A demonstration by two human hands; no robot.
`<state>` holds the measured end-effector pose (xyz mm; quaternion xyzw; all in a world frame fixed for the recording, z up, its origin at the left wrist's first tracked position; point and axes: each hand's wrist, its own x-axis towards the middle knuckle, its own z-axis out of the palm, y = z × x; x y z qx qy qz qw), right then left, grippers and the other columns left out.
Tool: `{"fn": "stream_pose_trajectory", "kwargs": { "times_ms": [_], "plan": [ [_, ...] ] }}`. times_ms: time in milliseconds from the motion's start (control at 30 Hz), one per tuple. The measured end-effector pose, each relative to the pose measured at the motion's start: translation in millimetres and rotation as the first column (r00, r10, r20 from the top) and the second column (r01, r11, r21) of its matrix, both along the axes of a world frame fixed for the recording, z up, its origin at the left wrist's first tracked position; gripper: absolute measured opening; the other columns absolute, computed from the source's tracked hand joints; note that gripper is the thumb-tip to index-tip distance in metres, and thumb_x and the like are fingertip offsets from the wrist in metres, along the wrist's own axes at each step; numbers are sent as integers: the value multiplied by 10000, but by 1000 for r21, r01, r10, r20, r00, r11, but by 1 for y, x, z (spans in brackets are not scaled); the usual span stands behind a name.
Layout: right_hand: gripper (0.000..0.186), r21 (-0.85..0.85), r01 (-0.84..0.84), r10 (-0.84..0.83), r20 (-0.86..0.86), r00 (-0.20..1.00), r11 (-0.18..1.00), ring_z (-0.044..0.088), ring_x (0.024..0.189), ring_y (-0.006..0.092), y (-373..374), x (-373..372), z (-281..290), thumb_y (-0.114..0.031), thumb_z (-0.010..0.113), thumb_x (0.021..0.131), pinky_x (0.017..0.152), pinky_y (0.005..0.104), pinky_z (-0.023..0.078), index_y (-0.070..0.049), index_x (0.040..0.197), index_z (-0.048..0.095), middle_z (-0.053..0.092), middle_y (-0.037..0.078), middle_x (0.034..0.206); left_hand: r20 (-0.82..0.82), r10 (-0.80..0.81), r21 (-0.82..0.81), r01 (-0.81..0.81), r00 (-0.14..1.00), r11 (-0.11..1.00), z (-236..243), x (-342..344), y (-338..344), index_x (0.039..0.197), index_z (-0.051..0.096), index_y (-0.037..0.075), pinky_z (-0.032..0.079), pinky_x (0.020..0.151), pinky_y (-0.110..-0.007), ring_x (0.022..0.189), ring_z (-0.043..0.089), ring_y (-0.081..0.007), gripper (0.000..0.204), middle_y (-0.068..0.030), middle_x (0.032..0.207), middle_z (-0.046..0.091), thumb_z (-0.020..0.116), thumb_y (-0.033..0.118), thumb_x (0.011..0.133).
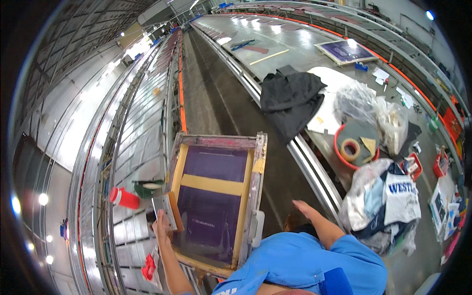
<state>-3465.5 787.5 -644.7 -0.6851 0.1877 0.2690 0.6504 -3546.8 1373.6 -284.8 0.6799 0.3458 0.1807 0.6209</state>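
Note:
A screen-printing frame [211, 157] with a purple mesh and yellow tape along its sides and across its middle stands in front of me, slightly tilted. My left hand [161, 223] grips a squeegee [166, 211] with a metal holder and an orange-brown blade at the frame's left side. My right hand [303, 207] is held out to the right of the frame with its fingers stretched out and nothing in them. A red container [124, 198] and a dark green item [147, 188] lie just left of the frame, and a red cloth [148, 265] is below them.
Long rail-edged tables [137, 113] line both sides of an aisle [206, 83]. On the right table [295, 49] are black fabric [290, 93], plastic bags [359, 98], a red tub [358, 162] with tape rolls, bagged clothing [368, 206], small baskets [440, 164] and another screen [344, 49].

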Motion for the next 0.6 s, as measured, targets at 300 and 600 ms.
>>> {"fn": "stream_pose_trajectory", "kwargs": {
  "times_ms": [300, 600],
  "plan": [
    [347, 296, -329, 240, 298, 924, 897, 637, 841, 101, 170, 350, 194, -347, 642, 1005, 780, 260, 518, -49, 1182, 665, 701, 32, 968, -13, 213, 10, -212, 977, 977, -27, 120, 72, 923, 690, 86, 358, 558, -223, 648, 541, -56, 434, 56, 755, 573, 775, 507, 859],
    [303, 103, -124, 126, -19, 992, 987, 643, 794, 102, 181, 451, 116, -324, 633, 1008, 700, 263, 512, -49, 1113, 704, 713, 29, 922, 8, 316, 31, -316, 949, 948, -44, 337, 192, 1497, 487, 52, 335, 1124, -446, 1426, 420, -251, 782, -108, 1536, 477, 646, 563, 926]
  ]
}}
